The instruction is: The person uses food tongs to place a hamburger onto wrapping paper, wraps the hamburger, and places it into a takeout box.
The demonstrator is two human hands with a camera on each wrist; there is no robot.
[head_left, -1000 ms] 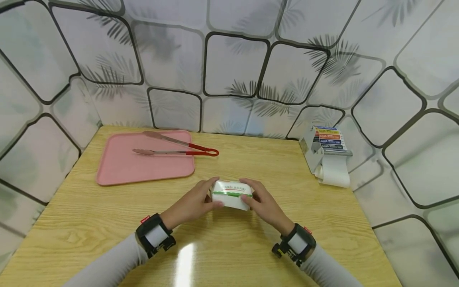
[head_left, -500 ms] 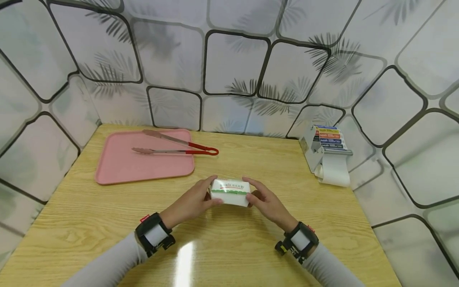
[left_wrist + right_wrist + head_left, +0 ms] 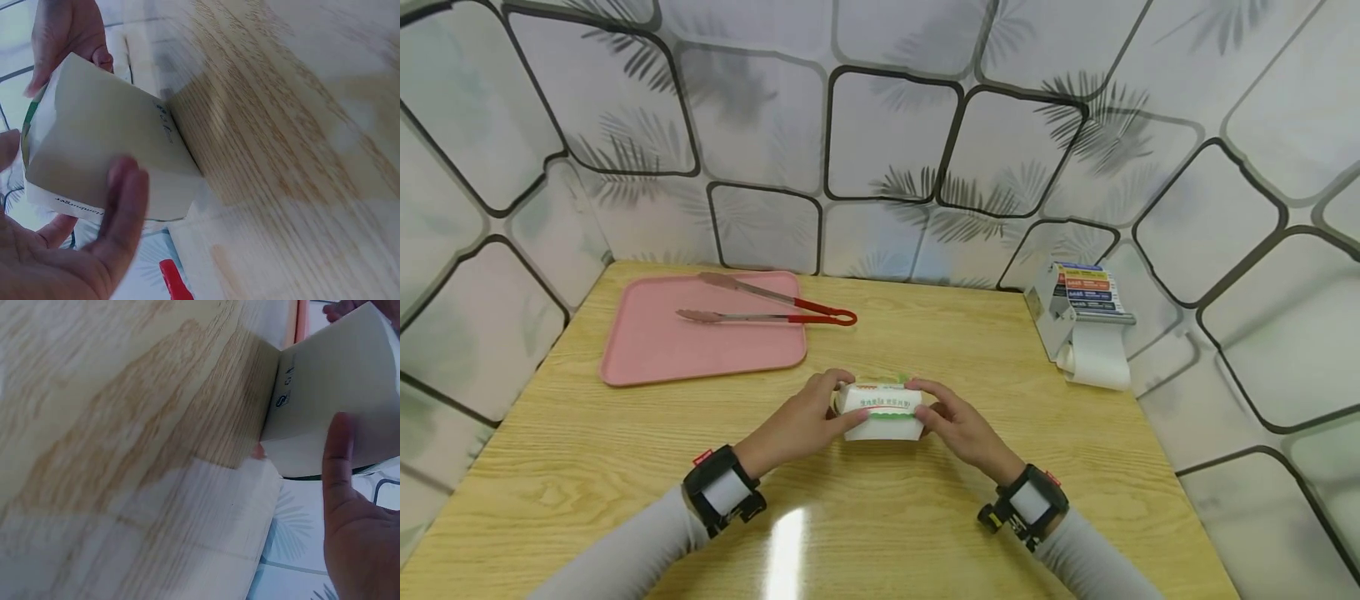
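Observation:
A small white paper hamburger box (image 3: 883,427) with a green stripe and printed lettering is low over the wooden table, or standing on it, in the head view. My left hand (image 3: 805,421) holds its left end, the thumb across the front edge of the top and the index finger at the back corner. At the opposite end, my right hand (image 3: 962,429) grips it with thumb in front and index finger behind. The left wrist view shows the plain box side (image 3: 106,137) and "Hamburger" printed along an edge. In the right wrist view, my right thumb (image 3: 339,456) lies against the box.
Behind and left is a pink tray (image 3: 700,358). Metal tongs with red handles (image 3: 820,314) lie across it, their handle end past its right rim. A boxed dispenser with a white roll (image 3: 1086,321) stands at the table's back right, near the patterned wall (image 3: 887,142).
The box has tipped so its front side shows more, and it is slightly nearer me. My left thumb has moved up onto its top edge; my right thumb has shifted to the right corner.

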